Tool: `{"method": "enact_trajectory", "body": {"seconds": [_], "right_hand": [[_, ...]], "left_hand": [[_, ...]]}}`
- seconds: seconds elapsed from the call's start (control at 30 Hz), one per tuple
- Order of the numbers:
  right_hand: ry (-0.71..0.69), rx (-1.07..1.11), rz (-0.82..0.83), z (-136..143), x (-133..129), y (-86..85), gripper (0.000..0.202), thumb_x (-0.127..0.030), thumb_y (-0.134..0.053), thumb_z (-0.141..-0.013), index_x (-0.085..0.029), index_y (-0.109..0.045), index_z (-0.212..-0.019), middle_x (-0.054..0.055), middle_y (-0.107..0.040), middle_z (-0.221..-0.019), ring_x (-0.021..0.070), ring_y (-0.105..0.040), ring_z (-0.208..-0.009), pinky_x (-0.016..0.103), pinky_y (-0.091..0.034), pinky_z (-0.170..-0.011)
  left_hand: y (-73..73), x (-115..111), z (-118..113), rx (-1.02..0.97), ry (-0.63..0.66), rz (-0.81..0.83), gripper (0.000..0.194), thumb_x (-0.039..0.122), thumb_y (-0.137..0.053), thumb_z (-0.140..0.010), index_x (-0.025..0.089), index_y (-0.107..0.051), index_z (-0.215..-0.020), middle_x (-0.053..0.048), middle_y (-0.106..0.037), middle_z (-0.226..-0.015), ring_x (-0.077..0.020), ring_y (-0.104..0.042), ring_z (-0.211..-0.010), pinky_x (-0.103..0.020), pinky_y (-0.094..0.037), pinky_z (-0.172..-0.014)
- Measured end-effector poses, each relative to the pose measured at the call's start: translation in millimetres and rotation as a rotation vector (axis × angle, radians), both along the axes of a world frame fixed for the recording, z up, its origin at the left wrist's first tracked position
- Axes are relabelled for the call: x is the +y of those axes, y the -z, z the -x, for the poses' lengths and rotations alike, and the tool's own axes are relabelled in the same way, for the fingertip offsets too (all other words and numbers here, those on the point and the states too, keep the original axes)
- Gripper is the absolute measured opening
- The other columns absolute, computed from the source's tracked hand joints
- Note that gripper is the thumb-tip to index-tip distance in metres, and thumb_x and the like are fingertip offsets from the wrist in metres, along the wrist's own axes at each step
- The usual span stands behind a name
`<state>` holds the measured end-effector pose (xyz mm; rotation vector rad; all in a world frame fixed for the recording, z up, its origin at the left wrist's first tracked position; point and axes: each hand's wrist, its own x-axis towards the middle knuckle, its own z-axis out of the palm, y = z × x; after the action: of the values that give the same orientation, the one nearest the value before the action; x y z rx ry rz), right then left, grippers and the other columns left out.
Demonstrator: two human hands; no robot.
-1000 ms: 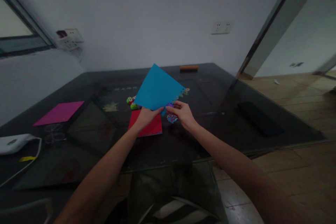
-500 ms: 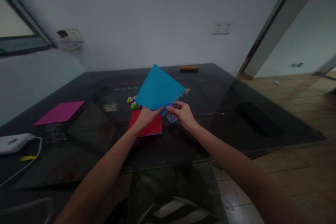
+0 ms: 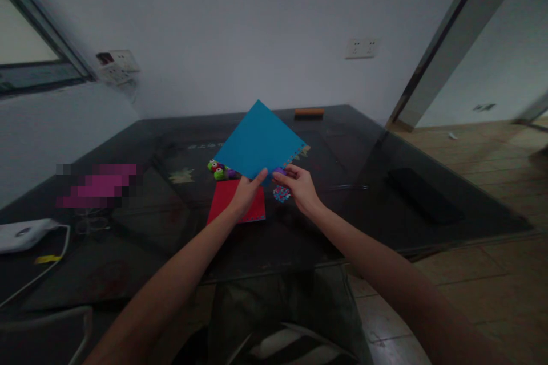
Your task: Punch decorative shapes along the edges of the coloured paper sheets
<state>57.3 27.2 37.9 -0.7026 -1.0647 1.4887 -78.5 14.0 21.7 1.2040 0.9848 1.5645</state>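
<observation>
My left hand [image 3: 246, 194] pinches the near corner of a blue paper sheet [image 3: 259, 142] and holds it tilted above the dark glass table [image 3: 299, 228]. The sheet's right edge has a row of small punched holes. My right hand [image 3: 298, 185] grips a small purple punch [image 3: 279, 171] set against that punched edge. Under my hands lies a red paper sheet [image 3: 237, 201] with a punched border. A little pile of coloured paper bits [image 3: 281, 193] sits beside it, under my right hand.
Green, red and purple punches [image 3: 220, 169] stand behind the red sheet. A pink sheet [image 3: 100, 185] lies far left, with a white device and cable [image 3: 25, 234] nearer. A black flat object [image 3: 423, 194] lies at right, an orange bar [image 3: 309, 112] at the far edge.
The blue sheet has shifted slightly right and up, and my left hand has slid along its near corner toward my right hand. My right hand stays on the punch.
</observation>
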Motion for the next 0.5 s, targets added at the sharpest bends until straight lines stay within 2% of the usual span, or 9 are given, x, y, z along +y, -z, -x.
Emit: {"method": "enact_trajectory", "body": {"seconds": [0.23, 0.37, 0.5], "right_hand": [[0.029, -0.089, -0.036, 0, -1, 0.9, 0.029, -0.032, -0.078, -0.051, -0.019, -0.055, -0.064, -0.002, -0.059, -0.063, 0.0134, -0.056, -0.063, 0.028, -0.046, -0.064], [0.022, -0.101, -0.064, 0, -1, 3.1, 0.027, -0.031, -0.077, -0.053, -0.019, -0.056, -0.065, -0.002, -0.059, -0.065, 0.0132, -0.055, -0.063, 0.027, -0.045, -0.063], [0.013, -0.113, -0.061, 0, -2, 2.8, 0.026, -0.033, -0.077, -0.054, -0.019, -0.059, -0.067, -0.001, -0.061, -0.067, 0.0141, -0.057, -0.065, 0.029, -0.046, -0.066]], "left_hand": [[-3.8, -8, -13, 0.024, 0.037, -0.016, 0.052, 0.034, -0.071, -0.067, 0.018, -0.057, -0.115, -0.008, -0.062, -0.117, -0.0225, -0.056, -0.11, -0.037, -0.035, -0.101], [-6.0, -9, -15, -0.058, 0.062, -0.004, 0.057, 0.033, -0.072, -0.065, 0.017, -0.055, -0.118, -0.01, -0.061, -0.118, -0.0239, -0.055, -0.111, -0.039, -0.036, -0.1], [-6.9, -9, -15, -0.055, 0.048, 0.008, 0.057, 0.036, -0.072, -0.066, 0.016, -0.056, -0.117, -0.011, -0.06, -0.12, -0.0237, -0.054, -0.112, -0.038, -0.037, -0.1]]}}
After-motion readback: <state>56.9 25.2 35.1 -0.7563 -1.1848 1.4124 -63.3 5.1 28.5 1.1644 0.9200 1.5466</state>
